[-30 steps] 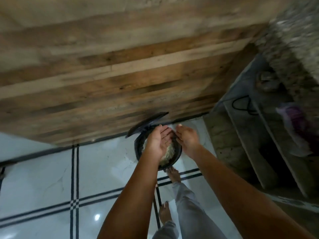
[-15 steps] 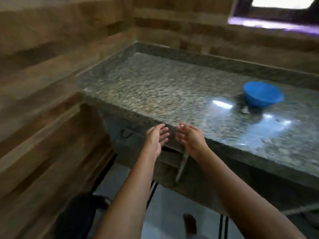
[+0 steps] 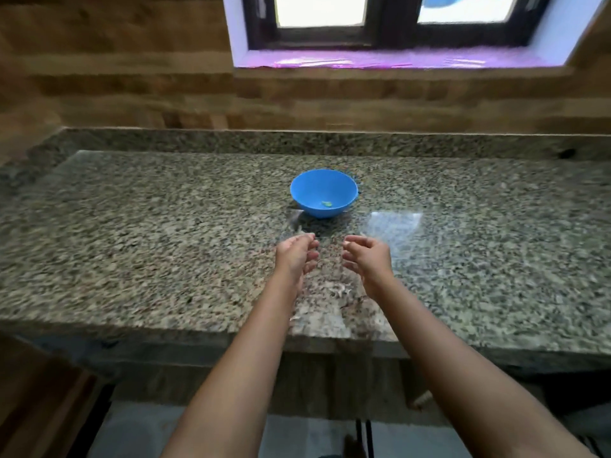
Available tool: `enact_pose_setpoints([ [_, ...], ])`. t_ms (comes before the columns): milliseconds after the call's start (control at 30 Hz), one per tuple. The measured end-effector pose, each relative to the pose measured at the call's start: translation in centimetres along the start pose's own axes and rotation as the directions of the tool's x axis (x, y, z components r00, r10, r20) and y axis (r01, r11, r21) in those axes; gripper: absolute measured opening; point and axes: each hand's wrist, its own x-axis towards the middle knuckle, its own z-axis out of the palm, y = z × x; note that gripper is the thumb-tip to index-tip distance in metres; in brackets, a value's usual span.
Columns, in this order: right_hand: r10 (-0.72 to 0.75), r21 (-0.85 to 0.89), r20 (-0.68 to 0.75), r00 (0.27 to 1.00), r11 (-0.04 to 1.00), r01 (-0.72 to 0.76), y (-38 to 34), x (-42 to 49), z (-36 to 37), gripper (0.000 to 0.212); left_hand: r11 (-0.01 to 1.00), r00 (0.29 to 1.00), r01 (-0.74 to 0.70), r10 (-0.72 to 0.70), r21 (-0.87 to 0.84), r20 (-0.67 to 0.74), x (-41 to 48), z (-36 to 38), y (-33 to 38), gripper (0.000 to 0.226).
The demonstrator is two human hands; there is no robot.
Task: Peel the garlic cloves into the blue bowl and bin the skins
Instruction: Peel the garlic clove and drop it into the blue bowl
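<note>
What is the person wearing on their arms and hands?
Nothing that shows! The left arm and right arm are bare all the way to the bottom of the picture, with no sleeves. The left hand and right hand have no gloves, and I see no rings, watch or bracelets, though the picture is a little blurry.

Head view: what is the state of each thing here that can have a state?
blue bowl: upright on the counter, one small pale piece inside.
left hand: above the counter, fingers loosely curled, holding nothing.
right hand: above the counter, fingers loosely curled, holding nothing.
window: appears closed.
</note>
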Motion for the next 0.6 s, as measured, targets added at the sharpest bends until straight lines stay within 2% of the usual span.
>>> enact_pose_setpoints([
  [133, -0.077, -0.250, -0.131, 0.988, 0.967, 0.042, 0.4, 5.8, -2.6, 0.013, 0.998, 0.999, -0.014, 0.016, 0.056, -0.031, 2.8, 3.2, -0.7, 0.016],
  [300, -0.125, -0.500, -0.131, 0.984, 0.865, 0.043, 0.2, 9.4, -3.5, 0.016, 0.993, 0.998, -0.015, 0.021, 0.117, -0.055, 5.7, 4.7, -1.3, 0.015],
  [433, -0.138, -0.625, -0.076, 0.987, 0.778, 0.061, 0.5, 10.7, -3.4, 0.018, 0.985, 0.996, -0.028, 0.043, 0.172, -0.084, 7.1, 5.0, -1.5, 0.013],
  [600, -0.168, -0.678, -0.073, 0.983, 0.731, 0.074, 1.4, 11.9, -2.9, 0.008, 0.979, 0.993, -0.043, 0.064, 0.200, -0.101, 8.5, 4.4, -1.3, 0.015],
])
